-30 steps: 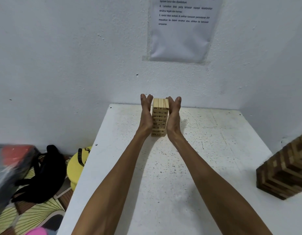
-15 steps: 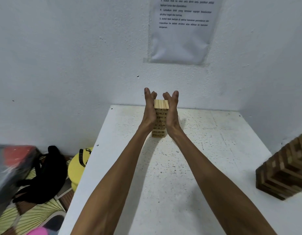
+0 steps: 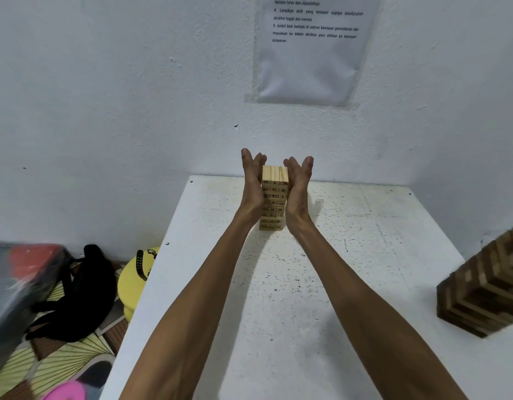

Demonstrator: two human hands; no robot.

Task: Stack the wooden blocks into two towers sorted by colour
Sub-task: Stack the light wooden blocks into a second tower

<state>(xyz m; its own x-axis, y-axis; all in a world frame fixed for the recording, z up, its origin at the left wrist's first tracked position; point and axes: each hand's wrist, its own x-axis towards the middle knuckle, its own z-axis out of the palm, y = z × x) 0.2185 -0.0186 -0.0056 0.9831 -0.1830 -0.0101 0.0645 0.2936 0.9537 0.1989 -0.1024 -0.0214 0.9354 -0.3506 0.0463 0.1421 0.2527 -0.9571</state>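
Light-wood tower [image 3: 274, 197], upright at the far middle of the white tabletop [image 3: 278, 313], near the wall. Your left hand [image 3: 252, 180] and right hand [image 3: 298, 183] flank it, each grip spread flat, fingers straight, palms against its opposite sides. The dark-wood tower [image 3: 486, 293] stands well apart at the tabletop's right edge.

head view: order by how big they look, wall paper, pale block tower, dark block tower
1. paper, cut off by the top edge
2. dark block tower, nearest the camera and cut off at the right edge
3. pale block tower, farther away
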